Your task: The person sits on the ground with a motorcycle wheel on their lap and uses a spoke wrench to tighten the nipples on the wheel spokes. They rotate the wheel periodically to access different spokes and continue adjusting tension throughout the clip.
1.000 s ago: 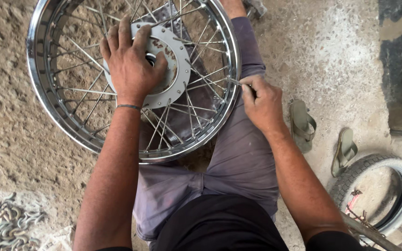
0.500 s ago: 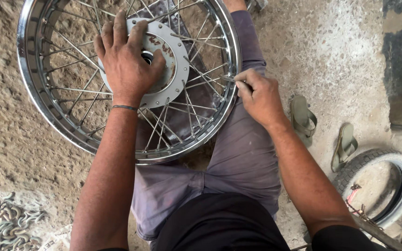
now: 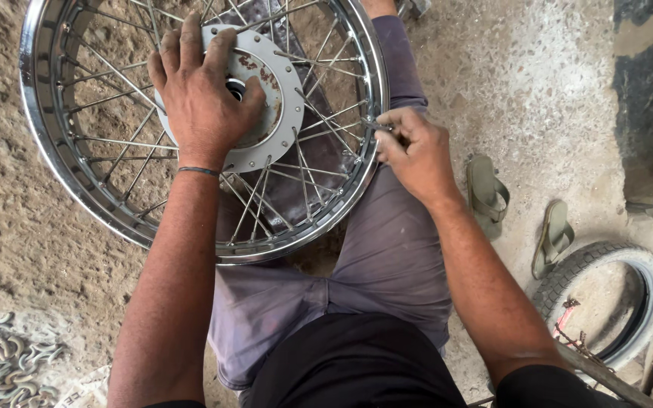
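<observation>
A chrome spoked wheel rim (image 3: 54, 162) lies flat across my lap, its grey hub disc (image 3: 281, 91) in the middle. My left hand (image 3: 202, 98) presses palm-down on the hub, fingers spread. My right hand (image 3: 413, 151) sits at the rim's right edge, fingers pinched on a small metal tool (image 3: 378, 125) set against a spoke end. Thin steel spokes (image 3: 115, 75) fan from hub to rim. My legs in grey trousers (image 3: 387, 257) lie under the wheel.
Two green sandals (image 3: 487, 193) (image 3: 553, 234) lie on the concrete at right. A small tyre (image 3: 606, 295) rests at the lower right, with wire bits inside. A pile of curved metal pieces (image 3: 1, 366) lies at the lower left on sandy ground.
The view has shifted a little; the wheel sits slightly lower and more to the left in frame. My right hand has worked at the same rim spot, the left stays on the hub.
</observation>
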